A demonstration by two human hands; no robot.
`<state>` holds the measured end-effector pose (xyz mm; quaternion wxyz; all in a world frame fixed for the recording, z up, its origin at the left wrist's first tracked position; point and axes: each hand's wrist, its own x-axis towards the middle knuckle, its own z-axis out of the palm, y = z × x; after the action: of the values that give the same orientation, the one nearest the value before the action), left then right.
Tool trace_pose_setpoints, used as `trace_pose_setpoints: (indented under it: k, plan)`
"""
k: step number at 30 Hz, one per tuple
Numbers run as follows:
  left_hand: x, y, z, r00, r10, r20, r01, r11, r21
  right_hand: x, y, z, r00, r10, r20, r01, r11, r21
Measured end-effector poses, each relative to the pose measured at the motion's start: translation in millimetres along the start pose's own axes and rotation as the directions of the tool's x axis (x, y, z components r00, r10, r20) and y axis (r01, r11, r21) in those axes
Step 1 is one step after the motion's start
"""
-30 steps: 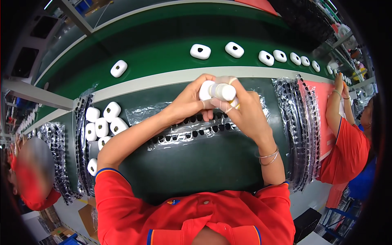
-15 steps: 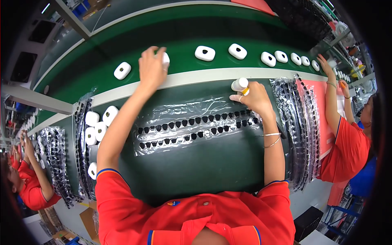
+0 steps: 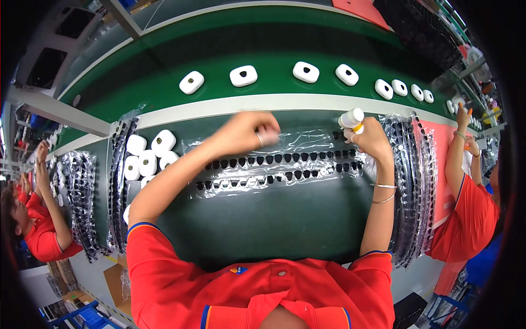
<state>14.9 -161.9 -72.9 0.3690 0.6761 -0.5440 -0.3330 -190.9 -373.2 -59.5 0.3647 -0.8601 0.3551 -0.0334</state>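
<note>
My left hand (image 3: 249, 131) hovers near the far edge of the bench, over a clear plastic sheet (image 3: 235, 191) bearing rows of small black rounded pieces. Its fingers are bent inward but smeared by motion, so I cannot tell if anything is between them. My right hand (image 3: 372, 138) grips a small white bottle (image 3: 350, 117) with a yellow band, tilted above the sheet's far right corner. One black piece (image 3: 337, 135) shows beside those fingers. Beyond my left hand, a white rounded case (image 3: 243, 76) with a black piece on its top lies on the green conveyor belt (image 3: 274, 44).
More white cases (image 3: 306, 72) line the belt, while a cluster of them (image 3: 147, 163) sits on the bench at left. Stacked plastic strips of black pieces (image 3: 405, 192) flank my right arm; others (image 3: 118, 192) lie far left. Co-workers in red (image 3: 466, 219) work at both sides.
My left hand has drawn back from the belt to above the sheet, uncovering a white case with a black piece. My right hand still holds the bottle. The whole view has shifted slightly.
</note>
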Motion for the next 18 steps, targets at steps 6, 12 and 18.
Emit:
trace_pose_setpoints:
  k: [6,12,18]
  plan:
    - [5,-80,-97,0.696,-0.139,-0.704,0.673,0.467,0.573,-16,-32,-4,0.997,-0.053,-0.050,0.059,0.991,0.120]
    - [8,-45,-58,0.859,0.147,-0.491,0.031,0.941,0.336,-39,-70,8,0.985,-0.147,-0.089,0.171,0.881,0.440]
    - [-3,45,29,0.999,-0.034,0.021,0.040,0.865,-0.500,-54,-88,24,0.946,-0.282,-0.161,0.325,0.821,0.470]
